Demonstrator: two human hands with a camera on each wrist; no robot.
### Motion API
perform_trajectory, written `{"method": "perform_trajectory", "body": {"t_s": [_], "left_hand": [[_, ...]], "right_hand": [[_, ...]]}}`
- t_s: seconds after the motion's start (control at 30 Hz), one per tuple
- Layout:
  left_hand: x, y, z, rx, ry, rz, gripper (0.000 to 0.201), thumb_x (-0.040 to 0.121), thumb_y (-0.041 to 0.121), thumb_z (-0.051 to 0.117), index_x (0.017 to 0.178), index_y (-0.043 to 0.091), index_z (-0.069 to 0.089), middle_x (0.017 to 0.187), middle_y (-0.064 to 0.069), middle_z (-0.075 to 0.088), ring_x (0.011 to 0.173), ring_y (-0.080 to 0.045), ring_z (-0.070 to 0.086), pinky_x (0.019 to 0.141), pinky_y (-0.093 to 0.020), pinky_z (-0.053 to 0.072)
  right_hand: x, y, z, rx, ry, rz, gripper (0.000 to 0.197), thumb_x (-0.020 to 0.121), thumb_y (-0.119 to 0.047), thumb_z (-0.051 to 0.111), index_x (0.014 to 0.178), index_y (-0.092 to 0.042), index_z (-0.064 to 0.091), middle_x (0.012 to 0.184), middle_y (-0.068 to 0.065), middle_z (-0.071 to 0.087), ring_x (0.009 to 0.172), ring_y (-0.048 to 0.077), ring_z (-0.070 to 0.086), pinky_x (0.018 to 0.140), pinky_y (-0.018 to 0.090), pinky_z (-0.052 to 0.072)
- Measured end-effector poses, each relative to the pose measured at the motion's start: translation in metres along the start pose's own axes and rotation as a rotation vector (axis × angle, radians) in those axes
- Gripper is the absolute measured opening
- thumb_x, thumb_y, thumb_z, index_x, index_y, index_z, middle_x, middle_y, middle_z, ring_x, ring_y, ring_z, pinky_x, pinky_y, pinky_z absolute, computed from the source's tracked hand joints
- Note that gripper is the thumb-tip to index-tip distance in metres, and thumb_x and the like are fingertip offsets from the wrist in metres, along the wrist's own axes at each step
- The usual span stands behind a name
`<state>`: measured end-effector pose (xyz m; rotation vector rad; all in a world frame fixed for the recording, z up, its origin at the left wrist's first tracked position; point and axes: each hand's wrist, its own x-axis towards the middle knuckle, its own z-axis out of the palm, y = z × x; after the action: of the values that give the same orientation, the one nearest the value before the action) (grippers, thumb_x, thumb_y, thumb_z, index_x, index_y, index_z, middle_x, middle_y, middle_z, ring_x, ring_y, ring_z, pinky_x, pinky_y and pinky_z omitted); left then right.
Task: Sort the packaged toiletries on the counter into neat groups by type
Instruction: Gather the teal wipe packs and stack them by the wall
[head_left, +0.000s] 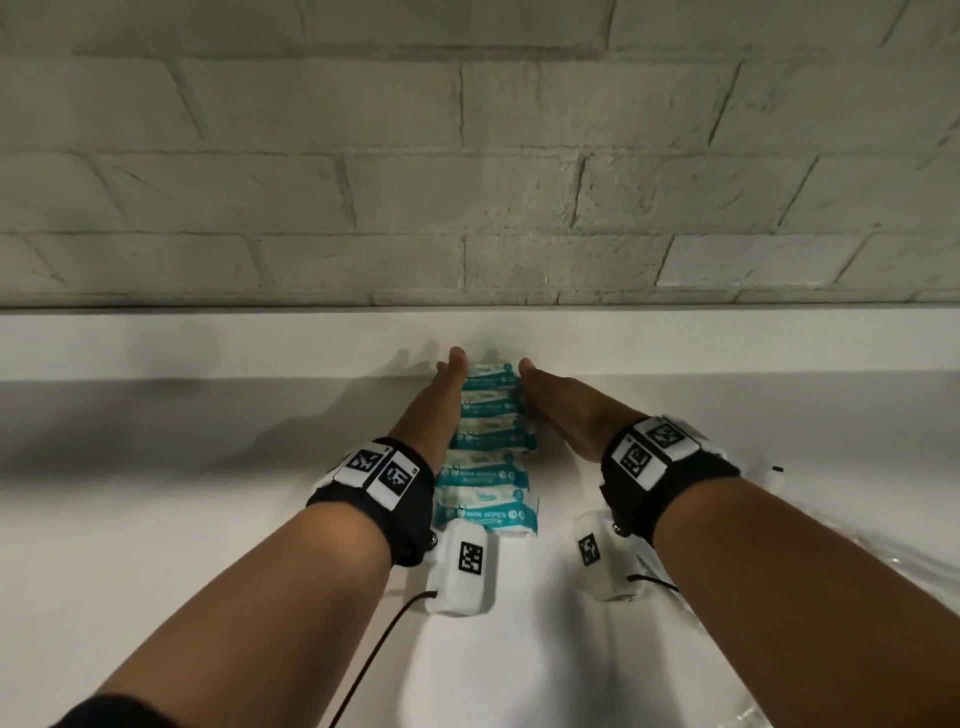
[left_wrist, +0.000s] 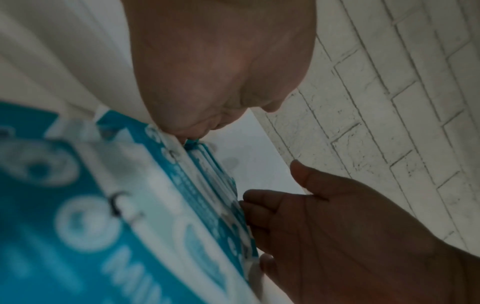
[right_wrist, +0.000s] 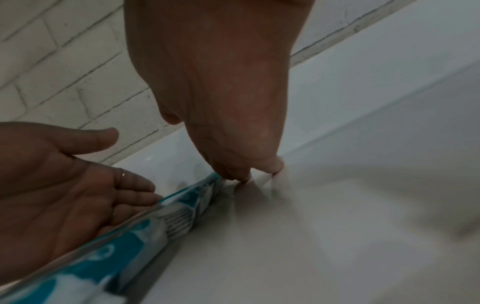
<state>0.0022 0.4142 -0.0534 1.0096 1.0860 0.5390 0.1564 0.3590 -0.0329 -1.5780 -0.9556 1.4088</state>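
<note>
A row of several teal-and-white mini wipes packs (head_left: 488, 499) lies on the white counter (head_left: 208, 519), running from near me toward the back ledge. My left hand (head_left: 444, 389) lies flat along the row's left side with its fingers straight. My right hand (head_left: 556, 405) lies flat along the right side in the same way. In the left wrist view, the left hand (left_wrist: 221, 72) presses the edge of the packs (left_wrist: 103, 205) and the right hand (left_wrist: 337, 226) touches the opposite edge. In the right wrist view, the right hand (right_wrist: 221, 92) has its fingertips down on the counter beside the packs (right_wrist: 130, 236), opposite the left hand (right_wrist: 64, 174).
A raised white ledge (head_left: 675, 343) runs along the back, under a pale brick wall (head_left: 467, 156). Crinkled clear plastic (head_left: 924, 571) shows at the right edge of the counter. A black cable (head_left: 374, 654) trails from the left wrist camera.
</note>
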Motion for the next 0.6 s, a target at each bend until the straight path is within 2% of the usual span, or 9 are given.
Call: {"method": "perform_trajectory", "body": {"t_s": [0.07, 0.13, 0.2, 0.27, 0.33, 0.4, 0.43, 0.5, 0.6], "left_hand": [[-0.013, 0.006, 0.002, 0.009, -0.007, 0.001, 0.088, 0.072, 0.084, 0.039, 0.125, 0.017, 0.059, 0.106, -0.015, 0.072, 0.097, -0.033, 0.070, 0.095, -0.054, 0.050], [-0.026, 0.008, -0.003, 0.048, 0.026, 0.008, 0.070, 0.086, 0.074, 0.032, 0.114, 0.018, 0.063, 0.108, -0.012, 0.071, 0.099, -0.026, 0.069, 0.096, -0.038, 0.048], [-0.033, 0.001, -0.014, 0.106, 0.096, 0.032, 0.075, 0.089, 0.073, 0.028, 0.132, 0.016, 0.052, 0.134, -0.005, 0.057, 0.123, -0.018, 0.054, 0.105, -0.028, 0.035], [-0.042, -0.009, -0.021, 0.059, 0.085, 0.075, 0.089, 0.085, 0.076, 0.029, 0.149, 0.014, 0.029, 0.155, -0.002, 0.033, 0.140, -0.015, 0.034, 0.116, -0.032, 0.022], [-0.057, -0.016, -0.020, -0.045, 0.039, 0.130, 0.071, 0.093, 0.066, 0.026, 0.139, 0.015, 0.040, 0.138, 0.007, 0.052, 0.125, -0.007, 0.049, 0.107, -0.027, 0.033], [-0.072, -0.020, -0.006, -0.099, -0.034, 0.125, 0.045, 0.099, 0.054, 0.016, 0.113, 0.028, 0.051, 0.093, 0.012, 0.071, 0.086, 0.000, 0.067, 0.084, -0.021, 0.047], [-0.076, -0.022, 0.000, -0.118, -0.097, 0.148, 0.050, 0.100, 0.053, 0.012, 0.106, 0.029, 0.056, 0.087, 0.009, 0.074, 0.081, -0.003, 0.070, 0.077, -0.021, 0.051], [-0.077, -0.025, 0.002, -0.110, -0.128, 0.156, 0.074, 0.098, 0.057, 0.008, 0.119, 0.011, 0.061, 0.106, -0.008, 0.074, 0.098, -0.019, 0.071, 0.080, -0.029, 0.058], [-0.074, -0.030, 0.003, -0.152, -0.151, 0.149, 0.081, 0.095, 0.062, 0.008, 0.133, 0.006, 0.054, 0.125, -0.020, 0.063, 0.114, -0.032, 0.063, 0.092, -0.038, 0.055]], "right_hand": [[-0.005, 0.002, -0.005, -0.029, -0.007, 0.014, 0.047, 0.100, -0.042, 0.039, 0.118, -0.004, 0.061, 0.125, 0.016, 0.062, 0.116, 0.026, 0.057, 0.109, 0.037, 0.039], [-0.011, 0.004, -0.011, -0.267, -0.058, 0.075, 0.064, 0.093, -0.045, 0.054, 0.141, -0.004, 0.043, 0.147, 0.013, 0.044, 0.135, 0.024, 0.041, 0.117, 0.039, 0.026], [-0.019, 0.002, -0.014, -0.693, -0.112, 0.141, 0.079, 0.092, -0.042, 0.058, 0.152, -0.009, 0.020, 0.158, 0.008, 0.024, 0.145, 0.023, 0.025, 0.120, 0.037, 0.016], [-0.026, 0.002, -0.011, -0.965, -0.124, 0.155, 0.075, 0.095, -0.045, 0.052, 0.152, -0.009, 0.019, 0.156, 0.009, 0.029, 0.141, 0.026, 0.031, 0.116, 0.036, 0.024], [-0.032, 0.002, -0.005, -1.010, -0.140, 0.146, 0.064, 0.095, -0.049, 0.049, 0.145, -0.012, 0.034, 0.143, 0.010, 0.048, 0.129, 0.028, 0.047, 0.109, 0.038, 0.036], [-0.042, 0.003, 0.000, -0.977, -0.181, 0.109, 0.050, 0.095, -0.046, 0.051, 0.136, -0.018, 0.047, 0.133, 0.002, 0.055, 0.125, 0.025, 0.050, 0.104, 0.029, 0.038], [-0.049, 0.002, 0.002, -0.970, -0.211, 0.088, 0.048, 0.094, -0.043, 0.055, 0.137, -0.023, 0.048, 0.133, -0.002, 0.052, 0.130, 0.022, 0.046, 0.102, 0.023, 0.032], [-0.060, 0.005, 0.005, -1.031, -0.247, 0.050, 0.067, 0.086, -0.041, 0.066, 0.145, -0.028, 0.036, 0.148, -0.002, 0.035, 0.140, 0.020, 0.029, 0.105, 0.022, 0.020], [-0.066, 0.015, 0.014, -1.205, -0.182, 0.032, 0.104, 0.072, -0.047, 0.076, 0.153, -0.031, 0.014, 0.161, 0.003, 0.004, 0.148, 0.026, 0.004, 0.118, 0.038, 0.012]]}}
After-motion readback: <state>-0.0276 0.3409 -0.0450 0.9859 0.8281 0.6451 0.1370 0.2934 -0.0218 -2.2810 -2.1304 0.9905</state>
